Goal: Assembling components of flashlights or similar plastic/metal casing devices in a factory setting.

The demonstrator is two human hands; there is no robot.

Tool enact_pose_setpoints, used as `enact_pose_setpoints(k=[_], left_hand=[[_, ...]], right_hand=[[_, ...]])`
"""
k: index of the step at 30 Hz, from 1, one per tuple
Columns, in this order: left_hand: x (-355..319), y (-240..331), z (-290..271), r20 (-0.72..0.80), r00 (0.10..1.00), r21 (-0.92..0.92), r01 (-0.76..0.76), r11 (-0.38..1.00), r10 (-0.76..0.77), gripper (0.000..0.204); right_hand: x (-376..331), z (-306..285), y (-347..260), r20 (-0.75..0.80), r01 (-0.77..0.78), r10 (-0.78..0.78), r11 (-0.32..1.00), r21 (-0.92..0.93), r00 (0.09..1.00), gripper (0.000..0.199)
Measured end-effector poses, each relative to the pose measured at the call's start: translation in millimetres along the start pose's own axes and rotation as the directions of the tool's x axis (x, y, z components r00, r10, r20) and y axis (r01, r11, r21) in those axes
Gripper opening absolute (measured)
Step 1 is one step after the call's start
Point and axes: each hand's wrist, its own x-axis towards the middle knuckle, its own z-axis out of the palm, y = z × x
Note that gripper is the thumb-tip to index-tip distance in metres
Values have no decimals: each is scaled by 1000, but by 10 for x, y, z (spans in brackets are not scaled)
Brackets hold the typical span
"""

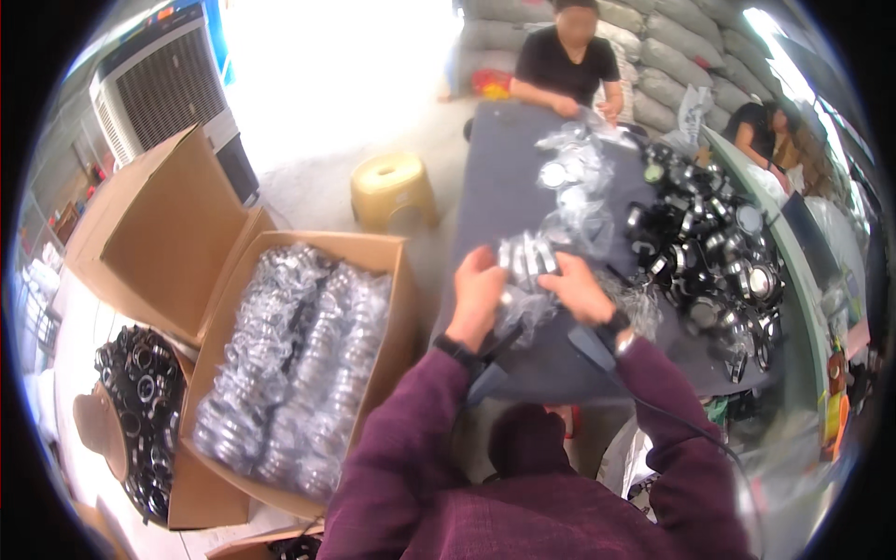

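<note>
Over the near part of the dark table (495,159), I hold a short row of silver round pieces (530,256) in clear plastic between both hands. My left hand (480,289) closes on the row's left end and my right hand (581,291) on its right end. The pieces are blurred; they look like wristwatches, though I cannot be sure. Loose clear plastic (525,313) hangs beneath them. Beyond my hands, more silver pieces in clear bags (581,182) lie in a line. On the right is a large heap of black and silver pieces (709,252).
An open cardboard box (397,299) on the left holds rows of plastic-wrapped silver pieces. Left of it are more black pieces (140,401). A yellow stool (392,191) stands beyond. A co-worker (569,65) handles plastic at the table's far end; another person (756,140) sits far right.
</note>
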Motion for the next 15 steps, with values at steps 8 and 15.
enact_pose_setpoints(k=[8, 15], left_hand=[[-118, -2, -439, 210, 955, 338, -272, 901, 209, 33], [-432, 421, -580, 555, 768, 590, -634, 499, 320, 27]], right_hand=[[81, -83, 98, 37, -128, 125, 989, 69, 991, 23], [58, -52, 6, 0, -128, 128, 988, 91, 992, 22]])
